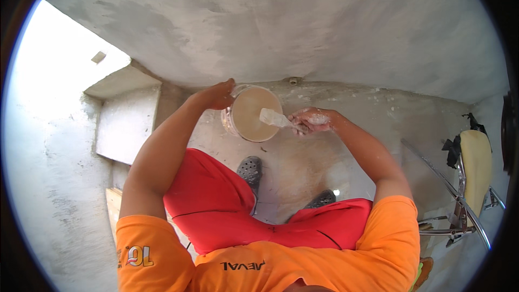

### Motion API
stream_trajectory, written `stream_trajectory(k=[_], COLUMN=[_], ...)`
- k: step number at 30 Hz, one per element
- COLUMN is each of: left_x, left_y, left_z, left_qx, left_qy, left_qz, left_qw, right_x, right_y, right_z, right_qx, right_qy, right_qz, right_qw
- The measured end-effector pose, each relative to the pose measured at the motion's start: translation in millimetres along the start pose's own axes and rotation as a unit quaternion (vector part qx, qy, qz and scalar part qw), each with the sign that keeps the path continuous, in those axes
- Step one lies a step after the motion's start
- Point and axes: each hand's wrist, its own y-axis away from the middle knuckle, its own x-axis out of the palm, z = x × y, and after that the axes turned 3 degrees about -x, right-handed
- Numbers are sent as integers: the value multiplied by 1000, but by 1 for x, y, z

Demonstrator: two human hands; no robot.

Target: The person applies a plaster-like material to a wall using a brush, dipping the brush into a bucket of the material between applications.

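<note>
Plainly, we had the bucket (257,111) in front of our knees, near the foot of the grey wall (303,27), its round mouth facing us and some of its outer side showing on the left. A smooth tan mix (250,109) lay inside. Our left hand (217,96) was curled over the rim at the upper left, holding it, though we could not see every finger. Our right hand (312,120), spotted with white, was closed around the handle of a flat-ended tool (274,118); its pale, coated end reached over the bucket's mouth, and we could not tell whether it touched the mix. Below, our grey clogs (250,169) stood on the smeared floor (297,167). A metal-framed chair (476,167) with a yellow pad leaned well off to our right.
</note>
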Motion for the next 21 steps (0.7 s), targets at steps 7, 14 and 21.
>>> stream_trajectory(k=[7,14,21], left_x=[10,3,9], left_y=[3,10,4], left_z=[5,-7,9], left_qx=[50,21,8], left_qy=[33,53,29], left_qz=[4,43,28], left_qw=[998,997,999], right_x=[-91,-132,-97], right_y=[9,29,47], right_z=[-35,-65,-18], right_qx=[-118,-216,-350], right_qy=[-155,-219,-164], right_qz=[-116,-319,-361], right_qw=[974,896,849])
